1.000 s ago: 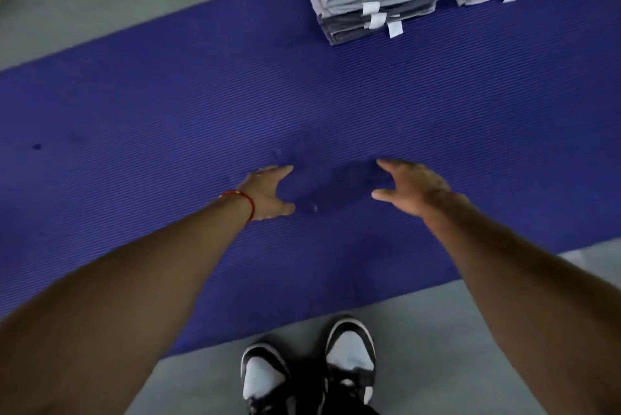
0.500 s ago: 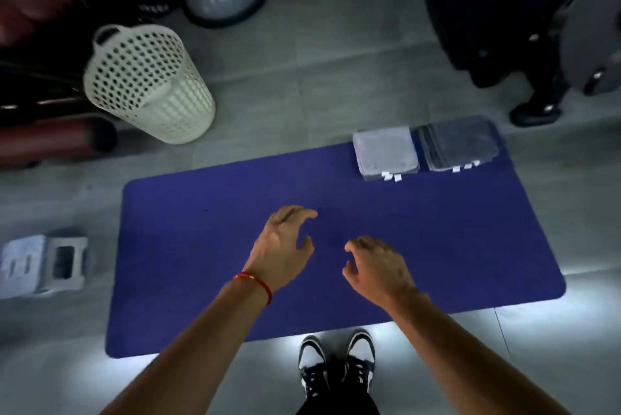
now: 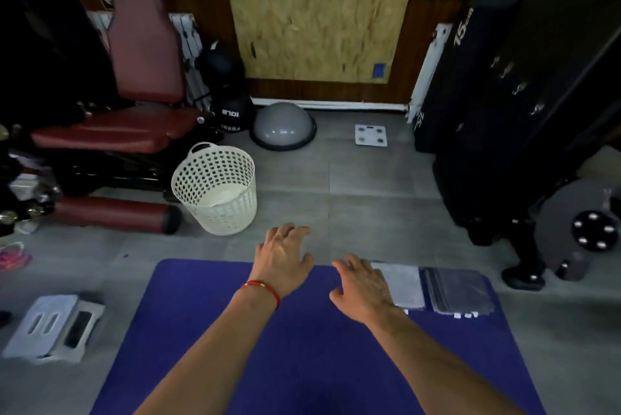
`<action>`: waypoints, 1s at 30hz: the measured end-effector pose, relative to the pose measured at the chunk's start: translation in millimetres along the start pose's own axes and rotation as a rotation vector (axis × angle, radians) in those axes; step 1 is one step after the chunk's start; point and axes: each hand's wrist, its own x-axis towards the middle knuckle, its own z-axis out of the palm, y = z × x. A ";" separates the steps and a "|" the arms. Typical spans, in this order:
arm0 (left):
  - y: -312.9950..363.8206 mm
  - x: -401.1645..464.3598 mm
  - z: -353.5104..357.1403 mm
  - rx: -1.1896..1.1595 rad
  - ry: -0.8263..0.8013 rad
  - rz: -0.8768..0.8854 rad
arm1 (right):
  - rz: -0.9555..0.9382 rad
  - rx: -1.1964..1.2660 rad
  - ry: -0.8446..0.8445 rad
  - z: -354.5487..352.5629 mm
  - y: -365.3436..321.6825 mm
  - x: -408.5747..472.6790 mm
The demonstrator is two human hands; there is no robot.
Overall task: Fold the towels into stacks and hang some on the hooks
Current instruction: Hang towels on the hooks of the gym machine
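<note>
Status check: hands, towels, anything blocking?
Both hands open, left hand, right hand, holding nothing. Two folded stacks on mat. Nothing in the way.

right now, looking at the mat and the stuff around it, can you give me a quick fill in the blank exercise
1. The two stacks of folded towels, the light stack and the dark stack, lie on a ____ mat.
2. The left hand wears a ____ bracelet.
3. The white basket stands on the ____, off the mat.
4. Both hands, left and right hand, hold ____.

Missing words: blue; red; floor; nothing
</note>
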 end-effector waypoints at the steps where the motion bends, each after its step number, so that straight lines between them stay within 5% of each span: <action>1: -5.4 9.5 -10.9 0.004 0.011 0.004 | -0.001 -0.011 -0.003 -6.6 -7.1 11.0; 11: -69.1 134.8 -51.2 0.131 0.009 0.044 | 0.070 0.005 0.002 -36.4 -28.4 142.8; 17: -92.1 313.1 -30.9 0.312 -0.053 0.054 | 0.049 -0.018 0.010 -58.3 33.7 313.9; 24: -41.7 583.4 1.6 0.396 -0.240 0.105 | 0.117 0.087 -0.043 -109.7 118.0 521.3; 30: 20.8 722.4 -11.3 0.307 -0.221 0.242 | 0.270 0.142 -0.005 -191.5 170.2 607.2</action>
